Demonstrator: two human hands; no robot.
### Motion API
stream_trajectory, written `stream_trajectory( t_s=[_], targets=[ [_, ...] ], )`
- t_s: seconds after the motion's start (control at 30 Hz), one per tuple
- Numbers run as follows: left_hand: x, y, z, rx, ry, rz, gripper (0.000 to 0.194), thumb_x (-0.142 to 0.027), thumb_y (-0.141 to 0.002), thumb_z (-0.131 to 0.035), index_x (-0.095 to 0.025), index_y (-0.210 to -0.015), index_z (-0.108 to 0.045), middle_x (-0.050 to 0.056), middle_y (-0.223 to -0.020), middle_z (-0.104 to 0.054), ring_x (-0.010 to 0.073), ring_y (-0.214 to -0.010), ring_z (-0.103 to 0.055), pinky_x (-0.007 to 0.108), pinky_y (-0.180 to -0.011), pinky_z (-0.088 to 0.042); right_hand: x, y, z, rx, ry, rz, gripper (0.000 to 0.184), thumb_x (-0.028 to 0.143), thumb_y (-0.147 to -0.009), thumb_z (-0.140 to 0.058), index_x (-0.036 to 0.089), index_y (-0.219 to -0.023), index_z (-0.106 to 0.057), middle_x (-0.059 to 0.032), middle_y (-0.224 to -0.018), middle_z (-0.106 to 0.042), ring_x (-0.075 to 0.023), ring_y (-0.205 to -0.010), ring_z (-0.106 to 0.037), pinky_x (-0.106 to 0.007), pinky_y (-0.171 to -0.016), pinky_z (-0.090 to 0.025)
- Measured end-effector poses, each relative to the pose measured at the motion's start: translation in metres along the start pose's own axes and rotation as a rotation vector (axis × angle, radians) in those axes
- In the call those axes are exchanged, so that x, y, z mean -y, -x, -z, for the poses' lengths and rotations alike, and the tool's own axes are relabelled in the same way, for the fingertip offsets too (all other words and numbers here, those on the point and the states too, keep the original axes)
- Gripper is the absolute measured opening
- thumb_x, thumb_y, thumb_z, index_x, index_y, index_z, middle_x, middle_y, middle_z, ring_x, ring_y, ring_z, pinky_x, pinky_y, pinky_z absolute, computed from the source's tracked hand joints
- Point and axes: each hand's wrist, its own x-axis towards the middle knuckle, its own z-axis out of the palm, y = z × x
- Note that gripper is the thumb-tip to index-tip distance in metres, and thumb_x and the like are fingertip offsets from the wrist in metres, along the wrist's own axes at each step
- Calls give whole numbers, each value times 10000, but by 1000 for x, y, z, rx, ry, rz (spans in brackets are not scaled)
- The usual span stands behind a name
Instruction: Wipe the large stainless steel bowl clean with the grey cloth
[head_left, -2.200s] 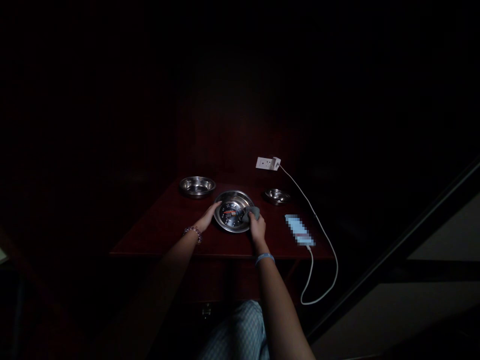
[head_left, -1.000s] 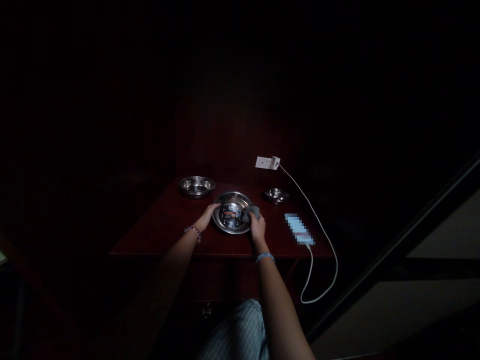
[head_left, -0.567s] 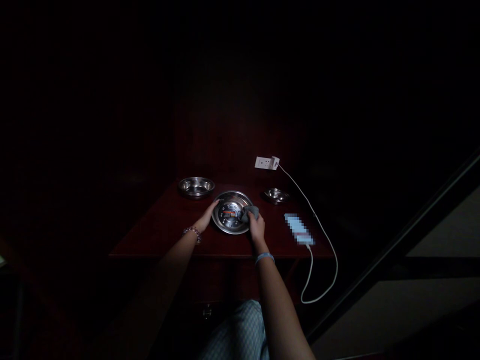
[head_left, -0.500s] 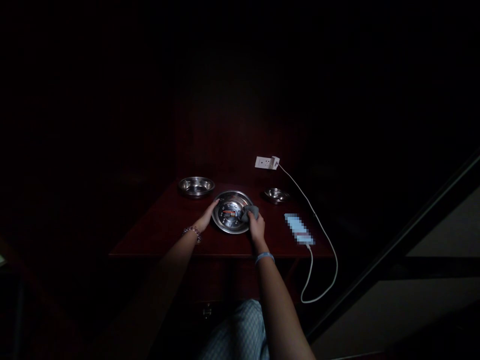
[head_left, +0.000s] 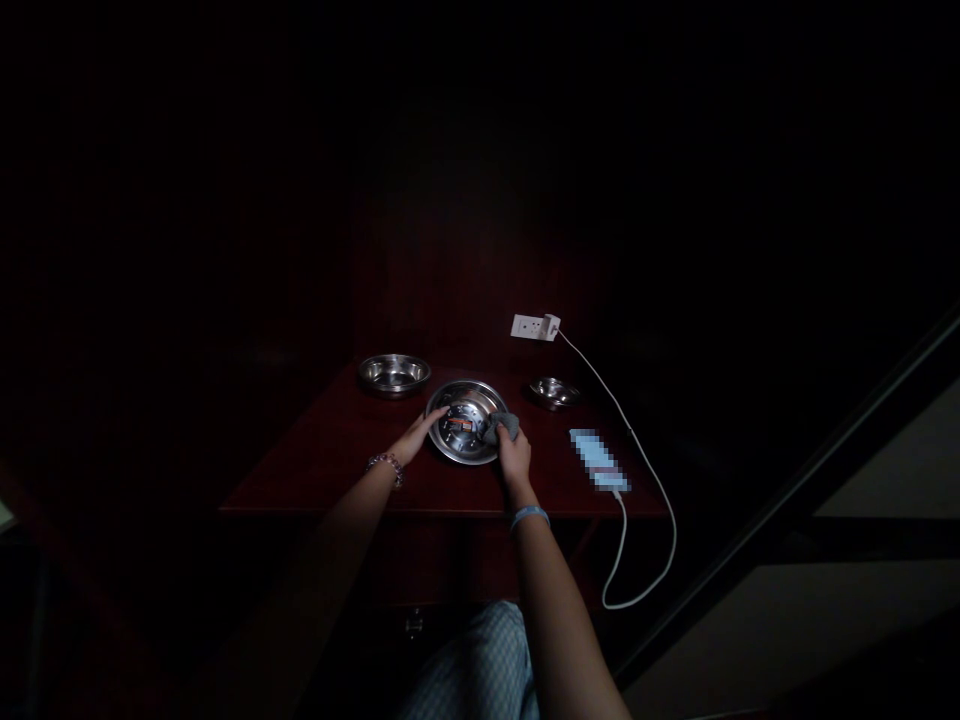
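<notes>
A shiny round steel bowl with an orange-and-black label inside stands in front of me on the dark red table. My left hand grips its left rim, thumb lying over the edge into the bowl; the other fingers are mostly hidden below the rim. Bunched in my right hand is a grey cloth, pressed against the inner right side of the bowl. Beaded strands circle my left wrist, a pale blue band my right.
Another steel bowl sits back left, and a smaller steel dish back right. A blurred-out phone lies at the right, its white cable looping past the table edge up to a charger in the wall socket.
My left thumb has slid further over the rim into the bowl. The bowl has shifted or tilted slightly; my right hand with the cloth is nearly where it was.
</notes>
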Motion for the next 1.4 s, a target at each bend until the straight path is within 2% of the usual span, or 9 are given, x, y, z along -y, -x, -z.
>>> stream_trajectory(
  t_s=[0.43, 0.7, 1.0, 1.27, 1.4],
  targets=[
    [11, -10, 0, -112, 19, 74, 290, -392, -748, -624, -195, -935, -722, 78, -1104, -752, 283, -1204, -602, 393, -1080, -406, -2, -2, -1, 9, -74, 5, 401, 464, -804, -545, 180, -1021, -726, -108, -1035, -759, -264, -981, -690, -328, -886, -488],
    [12, -13, 6, -62, 61, 124, 406, -479, -755, -605, -166, -992, -710, 90, -1128, -741, 269, -1171, -620, 416, -1070, -416, 0, -1, 0, -7, -136, -14, 419, 464, -770, -559, 161, -995, -741, -110, -999, -767, -264, -951, -699, -314, -843, -502],
    [18, -17, 7, -79, 98, 114, 408, -488, -742, -612, -167, -975, -711, 88, -1118, -745, 268, -1176, -617, 412, -1094, -391, 4, 1, 1, -30, -162, -29, 409, 477, -756, -573, 172, -967, -744, -95, -979, -772, -259, -937, -698, -299, -820, -498],
    [18, -17, 6, -92, 131, 97, 402, -484, -775, -580, -175, -997, -709, 91, -1156, -738, 258, -1183, -622, 393, -1085, -408, 10, 7, 1, -122, -195, 34, 433, 502, -809, -528, 161, -1002, -713, -114, -1032, -755, -257, -957, -684, -318, -869, -488],
    [15, -15, 4, -83, 123, 92, 397, -488, -790, -576, -177, -994, -717, 91, -1135, -748, 265, -1176, -630, 405, -1085, -414, 12, 9, 2, -193, -226, 76, 483, 514, -853, -472, 153, -1101, -675, -120, -1097, -735, -249, -1010, -672, -318, -903, -476]
  ],
)
